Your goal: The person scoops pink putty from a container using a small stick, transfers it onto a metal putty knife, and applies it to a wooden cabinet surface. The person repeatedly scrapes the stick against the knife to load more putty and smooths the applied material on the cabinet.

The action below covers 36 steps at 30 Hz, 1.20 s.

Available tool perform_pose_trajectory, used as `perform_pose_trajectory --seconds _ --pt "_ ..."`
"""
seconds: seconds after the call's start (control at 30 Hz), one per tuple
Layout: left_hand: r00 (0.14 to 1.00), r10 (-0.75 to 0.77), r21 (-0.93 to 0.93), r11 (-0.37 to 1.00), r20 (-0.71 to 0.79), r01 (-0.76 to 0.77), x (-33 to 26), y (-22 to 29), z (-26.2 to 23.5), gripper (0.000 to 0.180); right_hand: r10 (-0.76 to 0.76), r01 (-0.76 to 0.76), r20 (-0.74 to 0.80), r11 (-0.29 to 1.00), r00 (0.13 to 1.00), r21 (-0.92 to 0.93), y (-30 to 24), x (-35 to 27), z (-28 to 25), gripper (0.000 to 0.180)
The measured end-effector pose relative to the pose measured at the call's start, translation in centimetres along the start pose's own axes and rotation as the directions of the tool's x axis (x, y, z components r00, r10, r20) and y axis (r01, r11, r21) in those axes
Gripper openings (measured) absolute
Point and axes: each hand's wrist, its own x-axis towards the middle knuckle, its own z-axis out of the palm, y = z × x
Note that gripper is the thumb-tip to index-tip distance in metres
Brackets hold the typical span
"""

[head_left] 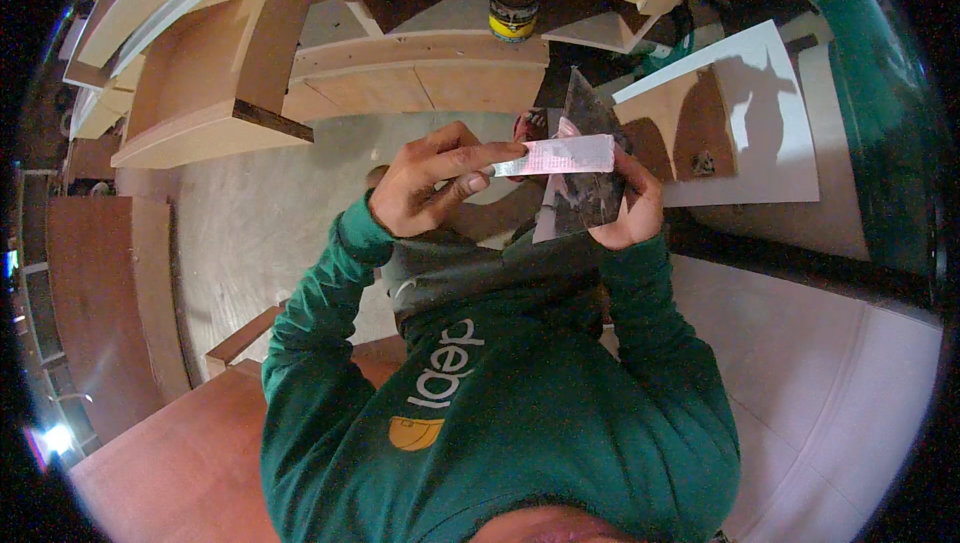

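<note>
In front of my body, my left hand pinches the near-left end of a flat, pale pinkish-white strip with a fine grid texture; its exact kind I cannot tell. My right hand grips the edge of a thin, see-through plastic-like sheet with pointed corners, its thumb and fingers partly hidden behind it. The strip runs level across the front of the sheet, and its right end reaches my right fingers. Whether strip and sheet are stuck together cannot be made out.
An open wooden drawer-like box juts out at upper left. A dark can with a yellow band stands by the wooden frame. A white board with a brown piece lies right. Reddish boards are at lower left.
</note>
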Motion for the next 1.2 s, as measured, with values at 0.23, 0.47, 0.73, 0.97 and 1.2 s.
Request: perform_pose_trajectory --seconds 0.23,0.47,0.73,0.97,1.2 --pt "0.998 -0.068 0.192 0.979 0.014 0.064 -1.9 -2.2 -2.1 0.039 -0.009 0.010 0.111 1.000 0.994 -0.014 -1.7 -0.2 0.4 0.040" --pt "0.993 -0.119 -0.322 0.941 -0.026 0.104 -1.6 -0.4 -1.5 0.032 -0.022 0.028 0.096 0.998 0.995 -0.058 -1.7 -0.1 0.3 0.041" --pt "0.838 -0.430 -0.536 0.644 0.336 0.546 0.3 -0.8 0.2 0.030 -0.160 0.083 -0.056 0.741 0.985 -0.666 -0.1 -0.5 -3.3 0.037" --pt "0.764 -0.542 -0.411 0.645 0.350 0.645 -3.0 -4.0 -1.3 0.031 0.025 -0.020 0.051 0.995 0.998 -0.097 -3.2 -1.2 -2.1 0.036" --pt "0.974 -0.226 -0.080 0.971 -0.016 0.224 -2.4 0.8 -0.7 0.050 -0.070 0.078 0.180 0.996 0.981 -0.039 -1.9 -0.3 1.1 0.040"
